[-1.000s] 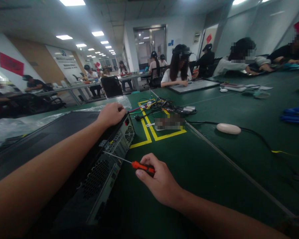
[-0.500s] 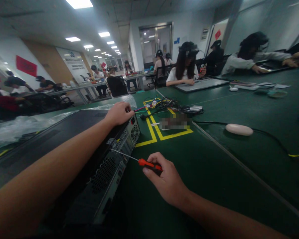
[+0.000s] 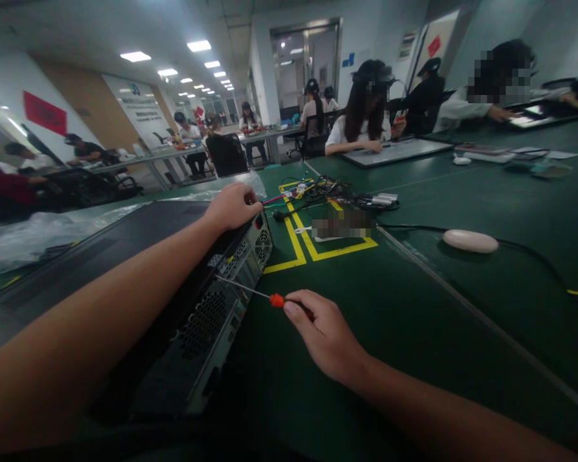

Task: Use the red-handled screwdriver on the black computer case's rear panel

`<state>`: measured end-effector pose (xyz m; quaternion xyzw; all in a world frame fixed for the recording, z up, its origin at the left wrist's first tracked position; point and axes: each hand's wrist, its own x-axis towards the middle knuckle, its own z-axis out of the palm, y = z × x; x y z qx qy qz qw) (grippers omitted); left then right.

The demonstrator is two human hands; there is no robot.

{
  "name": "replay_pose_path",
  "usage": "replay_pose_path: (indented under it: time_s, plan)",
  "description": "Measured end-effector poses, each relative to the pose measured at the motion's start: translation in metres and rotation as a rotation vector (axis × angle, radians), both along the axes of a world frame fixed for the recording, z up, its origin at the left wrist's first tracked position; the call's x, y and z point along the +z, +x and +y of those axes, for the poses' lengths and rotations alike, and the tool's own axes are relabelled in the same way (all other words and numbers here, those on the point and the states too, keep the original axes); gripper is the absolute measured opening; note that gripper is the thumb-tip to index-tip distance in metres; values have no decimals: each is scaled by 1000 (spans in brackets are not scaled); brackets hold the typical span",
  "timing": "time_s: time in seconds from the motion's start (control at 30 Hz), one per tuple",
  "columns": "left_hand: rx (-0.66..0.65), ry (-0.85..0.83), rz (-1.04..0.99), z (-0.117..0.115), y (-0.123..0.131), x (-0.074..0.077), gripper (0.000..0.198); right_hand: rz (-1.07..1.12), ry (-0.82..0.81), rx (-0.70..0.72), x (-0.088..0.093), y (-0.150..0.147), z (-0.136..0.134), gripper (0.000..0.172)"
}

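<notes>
A black computer case (image 3: 125,256) lies on its side on the green table, its rear panel with vents and a fan grille (image 3: 262,244) facing right. My left hand (image 3: 234,206) grips the case's top far corner, fingers curled over the edge. My right hand (image 3: 325,337) is wrapped round the red handle of a screwdriver (image 3: 275,299). The thin metal shaft points left, and its tip touches the rear panel near the upper edge.
A bundle of cables (image 3: 327,192) lies on yellow floor-tape lines (image 3: 313,247) beyond the case. A white oval device (image 3: 469,240) with a black cord sits to the right. Clear plastic wrap (image 3: 33,234) lies at the left. Other people work at tables behind.
The view has tilted and shifted slightly. My right hand has slid forward along the screwdriver handle, covering more of it. My left hand stays on the case corner.
</notes>
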<state>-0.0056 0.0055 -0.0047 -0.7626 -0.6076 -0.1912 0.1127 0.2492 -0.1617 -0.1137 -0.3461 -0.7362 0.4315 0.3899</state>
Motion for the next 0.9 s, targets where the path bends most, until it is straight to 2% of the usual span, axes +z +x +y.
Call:
replay_pose_path:
  time_s: [0.13,0.2,0.4,0.5,0.9]
  plan:
    - [-7,-9,-13,0,0,0,29,-10,-70,43,2,0,-3,15]
    - [-5,-15,-18,0,1,0,27,-17,-100,32,2,0,-4,19]
    - [44,-32,-24,-5,6,3,22,16,-51,1,-2,-2,-2,14]
    - [33,-75,-8,-9,7,4,29,30,-48,25,-4,-1,-1,15]
    - [128,-114,28,-8,9,2,53,41,-55,83,-3,1,-2,16]
